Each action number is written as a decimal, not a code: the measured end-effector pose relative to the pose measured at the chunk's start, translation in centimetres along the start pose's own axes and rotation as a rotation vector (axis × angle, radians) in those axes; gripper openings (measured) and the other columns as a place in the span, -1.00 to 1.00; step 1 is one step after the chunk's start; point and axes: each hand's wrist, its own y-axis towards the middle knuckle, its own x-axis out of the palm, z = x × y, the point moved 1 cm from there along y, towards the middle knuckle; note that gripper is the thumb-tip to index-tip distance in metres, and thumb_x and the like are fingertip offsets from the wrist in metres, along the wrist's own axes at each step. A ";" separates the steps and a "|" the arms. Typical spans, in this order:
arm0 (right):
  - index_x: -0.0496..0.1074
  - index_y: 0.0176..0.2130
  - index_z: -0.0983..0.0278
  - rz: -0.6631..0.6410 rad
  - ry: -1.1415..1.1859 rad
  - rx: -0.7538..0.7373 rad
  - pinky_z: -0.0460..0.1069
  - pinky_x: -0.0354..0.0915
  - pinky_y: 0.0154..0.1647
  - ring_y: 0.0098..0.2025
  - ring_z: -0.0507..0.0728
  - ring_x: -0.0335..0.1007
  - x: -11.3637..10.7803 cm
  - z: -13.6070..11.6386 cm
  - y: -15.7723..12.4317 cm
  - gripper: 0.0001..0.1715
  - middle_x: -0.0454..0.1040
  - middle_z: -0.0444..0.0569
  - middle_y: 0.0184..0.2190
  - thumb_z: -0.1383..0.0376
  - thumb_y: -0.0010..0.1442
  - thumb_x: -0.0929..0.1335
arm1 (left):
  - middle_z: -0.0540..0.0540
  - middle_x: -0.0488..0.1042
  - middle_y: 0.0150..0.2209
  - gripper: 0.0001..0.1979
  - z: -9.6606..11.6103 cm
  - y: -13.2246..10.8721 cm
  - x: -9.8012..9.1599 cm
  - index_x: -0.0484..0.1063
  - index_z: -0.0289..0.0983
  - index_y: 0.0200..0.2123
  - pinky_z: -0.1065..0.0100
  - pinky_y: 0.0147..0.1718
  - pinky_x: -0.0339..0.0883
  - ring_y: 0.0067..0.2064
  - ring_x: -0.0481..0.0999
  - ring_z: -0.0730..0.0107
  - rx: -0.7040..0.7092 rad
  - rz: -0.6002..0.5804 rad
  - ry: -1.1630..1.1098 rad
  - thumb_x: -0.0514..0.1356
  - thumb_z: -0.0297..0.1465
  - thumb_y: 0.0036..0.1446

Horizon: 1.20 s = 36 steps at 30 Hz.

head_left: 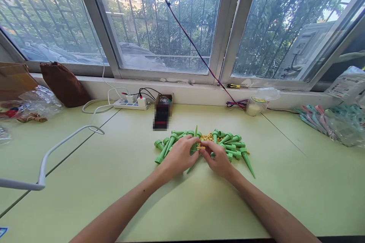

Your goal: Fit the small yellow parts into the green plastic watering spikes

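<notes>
My left hand [181, 151] is closed around a green plant watering spike [195, 131], whose pointed tip sticks up past the fingers. Pinched between the fingertips of my right hand [218, 156] is a small yellow valve [202, 147], touching or very close to the spike's side; the fingers partly hide the contact. More green spikes with ribbed caps lie in a loose heap left and right of my hands, one spike [248, 162] pointing toward me at the right. Behind my fingers sits a pile of small yellow valves [207, 136], partly covered.
A white power strip [131, 104] and a small cardboard box [169, 100] stand by the window ledge. At left are a brown pouch [64, 85] and a white bent tube [42, 167]. A jar [253, 106] and bagged pastel tools [322, 121] lie at right.
</notes>
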 end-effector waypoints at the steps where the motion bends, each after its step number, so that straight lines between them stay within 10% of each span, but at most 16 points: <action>1: 0.42 -0.08 0.26 0.026 0.011 0.002 -0.03 0.33 -0.41 -0.46 0.08 0.36 -0.1 0.0 0.0 -0.79 0.46 -0.08 -0.42 0.20 0.39 0.30 | -0.07 0.53 -0.27 -0.76 0.0 0.7 -0.6 0.54 -0.20 -0.11 0.27 -0.21 0.40 -0.23 0.53 0.24 0.014 -0.033 0.011 0.20 -0.47 0.15; 14: 0.41 -0.08 0.25 0.065 -0.011 -0.029 -0.02 0.37 -0.40 -0.43 0.10 0.40 -0.6 0.2 0.3 -0.82 0.51 0.00 -0.31 0.23 0.38 0.29 | 0.04 0.46 -0.47 -0.62 -2.0 4.6 -2.5 0.58 -0.26 -0.11 0.43 -0.44 0.21 -0.45 0.38 0.44 0.100 -0.365 -0.184 0.32 -0.13 0.10; 24: 0.45 -0.12 0.24 -0.052 -0.051 -0.036 0.00 0.33 -0.32 -0.39 0.13 0.39 -0.3 0.7 0.1 -0.82 0.49 -0.03 -0.38 0.26 0.40 0.27 | -0.09 0.52 -0.15 -0.72 -3.6 -0.2 2.1 0.50 -0.20 -0.01 0.30 -0.18 0.44 -0.22 0.51 0.34 0.091 0.026 -0.221 0.26 -0.28 0.22; 36: 0.45 -0.30 0.24 -0.098 -0.086 -0.007 -0.03 0.21 -0.40 -0.46 0.09 0.26 -0.4 0.9 0.2 -0.69 0.38 -0.11 -0.49 0.16 0.43 0.26 | -0.16 0.43 -0.03 -0.63 -3.7 -1.6 2.5 0.37 -0.14 0.16 0.27 -0.15 0.46 -0.15 0.54 0.28 0.211 0.082 0.024 0.17 -0.38 0.30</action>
